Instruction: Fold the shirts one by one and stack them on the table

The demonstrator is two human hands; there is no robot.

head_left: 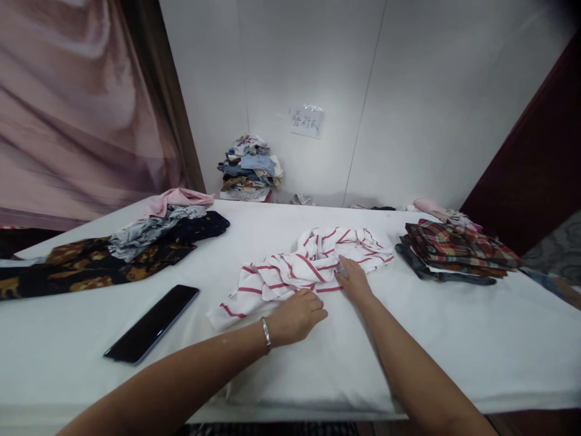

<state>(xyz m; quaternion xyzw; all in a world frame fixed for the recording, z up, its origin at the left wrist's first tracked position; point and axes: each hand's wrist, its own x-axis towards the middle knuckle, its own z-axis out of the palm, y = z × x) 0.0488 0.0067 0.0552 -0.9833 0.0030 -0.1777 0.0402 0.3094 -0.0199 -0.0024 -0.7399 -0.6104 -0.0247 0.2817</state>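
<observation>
A white shirt with red stripes (290, 272) lies crumpled in the middle of the table. At its near edge is my left hand (297, 316), wearing a silver bracelet, with its fingers curled closed on the cloth; the fingertips are partly hidden. My right hand (356, 281) pinches the near side of the same shirt, a little farther right. Folds hide the collar and sleeves.
A black phone (153, 324) lies on the white table (476, 339) at the left. Loose garments (136, 242) are heaped behind it. Folded plaid shirts (458, 245) are stacked at the right. A clothes pile (250, 166) stands by the wall beneath a paper sign (307, 121).
</observation>
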